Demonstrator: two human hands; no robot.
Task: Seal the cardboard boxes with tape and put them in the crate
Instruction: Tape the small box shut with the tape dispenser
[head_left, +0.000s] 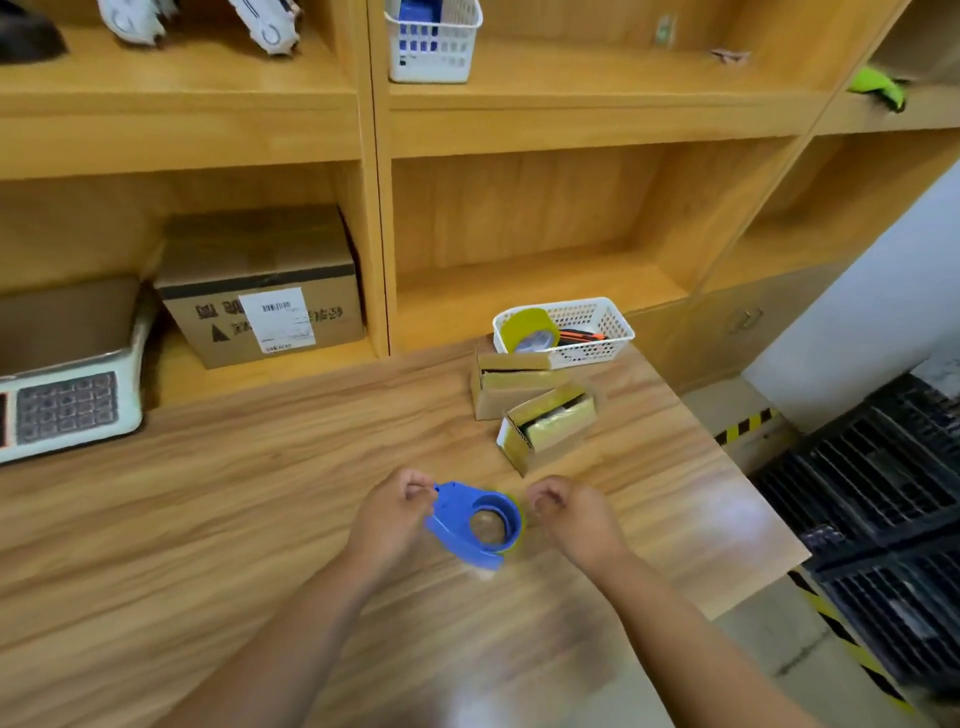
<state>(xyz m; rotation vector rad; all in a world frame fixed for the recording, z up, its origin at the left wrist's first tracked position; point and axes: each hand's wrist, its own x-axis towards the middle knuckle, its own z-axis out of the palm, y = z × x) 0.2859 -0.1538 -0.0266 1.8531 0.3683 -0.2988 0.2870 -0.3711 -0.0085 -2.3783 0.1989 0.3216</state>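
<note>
My left hand (392, 512) grips a blue tape dispenser (475, 522) above the wooden table (249, 493); a roll of tape sits in it. My right hand (571, 512) is just right of the dispenser with curled fingers, seemingly pinching the clear tape's end, though blur hides the strip. Two small cardboard boxes lie beyond the hands: one (511, 387) with its flaps slightly apart, the other (548, 428) tilted with an open top. A black slatted crate (883, 530) stands on the floor at the right.
A white basket (592, 332) at the table's back holds a yellow tape roll (530, 330) and an orange tool. A weighing scale (67, 395) sits at the left. A large cardboard box (260, 291) fills the shelf behind. Yellow-black floor tape runs beside the crate.
</note>
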